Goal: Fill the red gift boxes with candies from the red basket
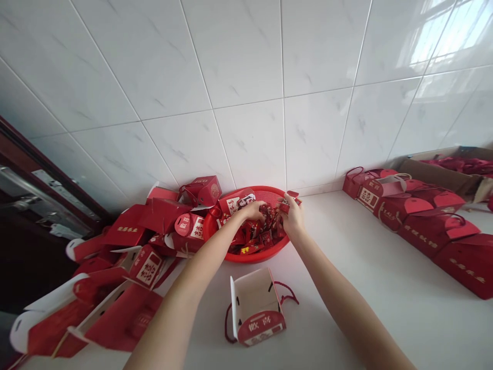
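A red plastic basket (246, 257) full of red-wrapped candies (250, 239) stands against the tiled wall. My left hand (254, 210) reaches into it with fingers bent down among the candies; what they hold, if anything, is hidden. At the basket's right side, my right hand (292, 213) is closed on red candy packets (285, 204). Nearer to me, below the basket, an open red gift box (257, 303) with a white inside and dark red cord handles sits on the white counter (308, 318), touched by neither hand.
Many open or half-folded red boxes (127, 226) are piled at the left, close to my left forearm. Closed red boxes (419, 226) stand in rows at the right. Behind them is a cardboard carton (439, 177) with red contents. A dark door (34, 221) borders the far left.
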Action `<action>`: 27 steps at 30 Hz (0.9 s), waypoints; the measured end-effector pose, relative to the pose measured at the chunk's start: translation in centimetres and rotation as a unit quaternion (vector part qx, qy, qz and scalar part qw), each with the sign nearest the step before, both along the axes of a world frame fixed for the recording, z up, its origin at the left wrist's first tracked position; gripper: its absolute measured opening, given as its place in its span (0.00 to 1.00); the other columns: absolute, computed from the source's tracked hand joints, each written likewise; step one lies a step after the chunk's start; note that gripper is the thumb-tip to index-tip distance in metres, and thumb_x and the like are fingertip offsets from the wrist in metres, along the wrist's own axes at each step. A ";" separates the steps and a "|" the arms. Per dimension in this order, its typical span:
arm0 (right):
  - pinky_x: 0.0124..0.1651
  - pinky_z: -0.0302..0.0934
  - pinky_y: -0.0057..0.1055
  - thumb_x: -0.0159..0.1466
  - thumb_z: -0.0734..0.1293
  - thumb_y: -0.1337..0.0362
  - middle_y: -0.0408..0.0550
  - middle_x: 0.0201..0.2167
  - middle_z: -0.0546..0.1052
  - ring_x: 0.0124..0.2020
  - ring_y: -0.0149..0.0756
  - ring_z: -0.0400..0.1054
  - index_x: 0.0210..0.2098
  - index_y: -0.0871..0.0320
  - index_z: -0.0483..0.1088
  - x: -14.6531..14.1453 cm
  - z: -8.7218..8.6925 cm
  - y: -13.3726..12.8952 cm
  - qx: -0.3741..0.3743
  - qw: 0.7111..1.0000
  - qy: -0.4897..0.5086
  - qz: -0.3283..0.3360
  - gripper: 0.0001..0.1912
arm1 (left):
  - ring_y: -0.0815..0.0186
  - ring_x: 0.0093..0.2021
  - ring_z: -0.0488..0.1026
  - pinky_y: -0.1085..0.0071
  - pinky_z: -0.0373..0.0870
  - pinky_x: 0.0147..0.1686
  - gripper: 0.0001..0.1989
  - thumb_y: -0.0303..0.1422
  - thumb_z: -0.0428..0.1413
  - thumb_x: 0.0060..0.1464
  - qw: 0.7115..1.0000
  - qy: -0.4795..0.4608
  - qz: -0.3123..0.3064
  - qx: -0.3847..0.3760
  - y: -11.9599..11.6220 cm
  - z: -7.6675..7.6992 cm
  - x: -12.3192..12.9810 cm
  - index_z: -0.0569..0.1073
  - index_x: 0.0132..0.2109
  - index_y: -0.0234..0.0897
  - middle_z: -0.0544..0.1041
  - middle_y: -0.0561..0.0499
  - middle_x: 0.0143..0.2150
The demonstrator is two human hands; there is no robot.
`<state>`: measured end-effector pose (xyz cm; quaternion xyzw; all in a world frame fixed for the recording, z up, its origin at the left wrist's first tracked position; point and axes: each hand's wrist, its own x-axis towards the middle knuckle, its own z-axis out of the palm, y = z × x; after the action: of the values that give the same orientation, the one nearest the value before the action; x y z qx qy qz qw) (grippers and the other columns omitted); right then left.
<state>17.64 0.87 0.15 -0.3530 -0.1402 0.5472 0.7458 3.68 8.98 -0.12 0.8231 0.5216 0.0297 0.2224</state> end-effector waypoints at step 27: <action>0.20 0.64 0.25 0.53 0.72 0.54 0.40 0.22 0.76 0.19 0.30 0.69 0.32 0.54 0.66 0.3 0.8 -0.4 0.014 0.997 0.026 0.064 0.15 | 0.51 0.51 0.76 0.60 0.73 0.48 0.16 0.37 0.61 0.57 0.978 0.186 0.096 0.022 1.0 -1.6 2.4 0.77 0.50 0.34 0.79 0.37 0.50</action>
<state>17.91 0.45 0.96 -0.3183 -0.1509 0.6009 0.7175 6.04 9.97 -1.69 0.7652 0.6296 -0.0909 0.0993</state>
